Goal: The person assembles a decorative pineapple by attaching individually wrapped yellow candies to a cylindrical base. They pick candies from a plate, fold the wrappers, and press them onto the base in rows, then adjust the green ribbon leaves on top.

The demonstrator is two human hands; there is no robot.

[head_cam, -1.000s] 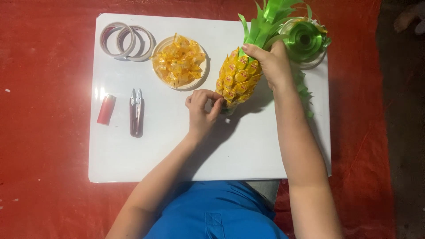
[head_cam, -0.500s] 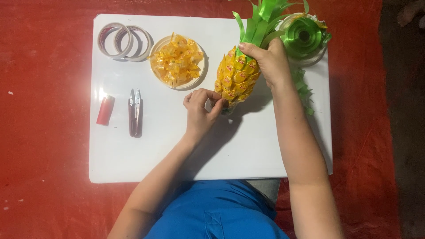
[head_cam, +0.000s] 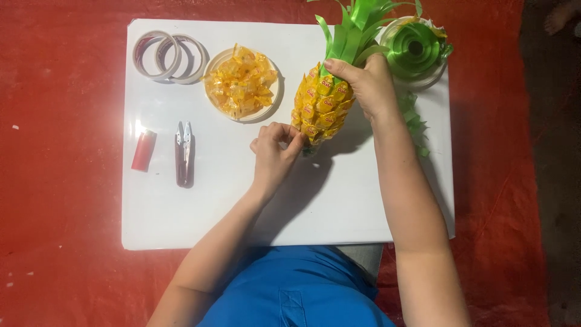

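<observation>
A pineapple-shaped craft [head_cam: 321, 106] covered in yellow wrapped candies, with green ribbon leaves on top, stands tilted on the white board [head_cam: 181, 218]. My right hand [head_cam: 366, 85] grips its upper part just under the leaves. My left hand [head_cam: 275, 151] has its fingers pinched together at the lower left edge of the candy body, touching it; whether a candy is between the fingers is hidden. A white plate of loose yellow candies [head_cam: 242, 83] lies just left of the craft.
Two rolls of tape [head_cam: 169, 57] lie at the board's far left corner. A red lighter [head_cam: 144, 151] and small thread snips [head_cam: 184, 153] lie on the left side. A green ribbon spool [head_cam: 416, 48] and curled green ribbon [head_cam: 414, 121] are at the right. Red floor surrounds the board.
My left hand has moved right and now touches the bottom of the candy body. The craft and my right hand have stayed nearly in place.
</observation>
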